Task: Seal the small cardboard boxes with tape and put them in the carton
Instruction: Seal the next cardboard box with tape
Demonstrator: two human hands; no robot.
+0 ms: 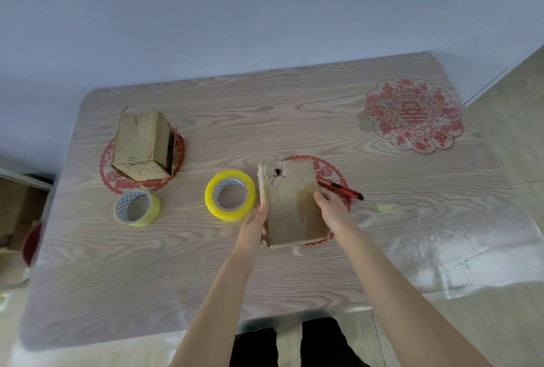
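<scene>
1. The left hand [255,221] lies with straight fingers pressed flat against the left side of the small cardboard box [290,204]; it steadies the box and grasps nothing
2. The right hand [329,207] grasps the box's right edge, thumb on the top face, the other fingers over the side and hidden
3. The box rests on the table [265,278] between the 2 hands. Its far end is torn, with a dark hole, and glossy tape patches show on top
4. A red utility knife [343,189] lies just past the right hand, and a yellow tape roll [230,199] sits just left of the box
5. Farther left stand a second tape roll [137,207] and the other box [141,146], 1 side open
6. Judged step: squaring the box up for sealing, with no tape in hand yet
7. The next move likely calls for 1 hand to let go and fetch the near roll while the other pins the box, then a strip over the torn end, cut with the knife
8. No carton shows plainly; a brown shape [14,210] off the table's left edge may be it, though I cannot tell
</scene>
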